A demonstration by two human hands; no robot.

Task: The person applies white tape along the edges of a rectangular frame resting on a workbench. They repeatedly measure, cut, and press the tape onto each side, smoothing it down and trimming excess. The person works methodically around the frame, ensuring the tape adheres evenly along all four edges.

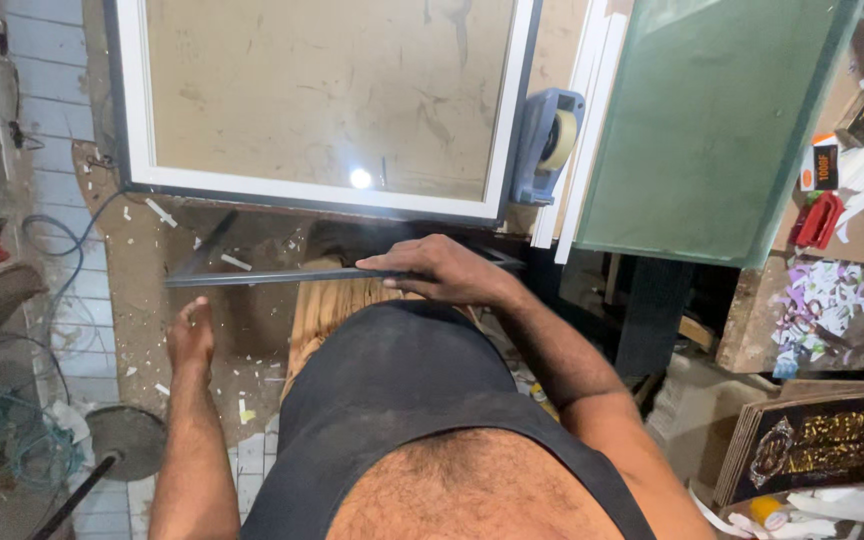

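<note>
My right hand [442, 270] is curled over a dark frame strip [282, 276], fingers pressed on its top, holding it level over the worktable [142, 270]; my left hand [190, 335] hangs slack and holds nothing, near the table's edge. Beyond lies the white-framed panel [327, 100], with a tape dispenser [549, 145] at its right. I judge I'm fitting the strip; next it needs steadying with both hands

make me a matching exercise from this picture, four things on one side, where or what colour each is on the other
Things:
1. right hand
2. tape dispenser
3. glass sheet
4. left hand

Descriptions:
a. greenish, leaning at upper right
b. blue, beside the white frame
c. resting on the dark frame strip
d. held low over the dusty floor, holding nothing

Pairs: 1-c, 2-b, 3-a, 4-d
</note>
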